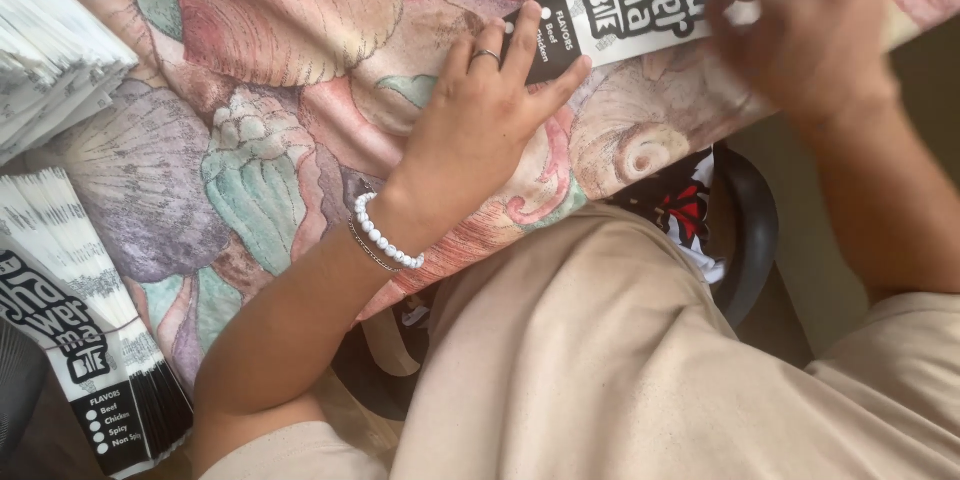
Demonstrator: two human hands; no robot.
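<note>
While stacks of flat black-and-white paper sleeves (70, 340) lie fanned at the left edge of the shell-patterned tablecloth (250, 140), the left hand (480, 110), fingers extended, presses flat on one end of a single paper sleeve (620, 5); the blurred right hand (810, 20) pinches its other end.

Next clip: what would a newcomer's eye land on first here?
Likely the left hand, with a ring and a white bead bracelet, pressing flat on the end of a black-and-white printed paper sleeve at top centre. The right hand, blurred, is at the sleeve's other end. Under them lies a cloth with a big pastel seashell pattern, and stacks of similar sleeves fan out at far left.
</note>
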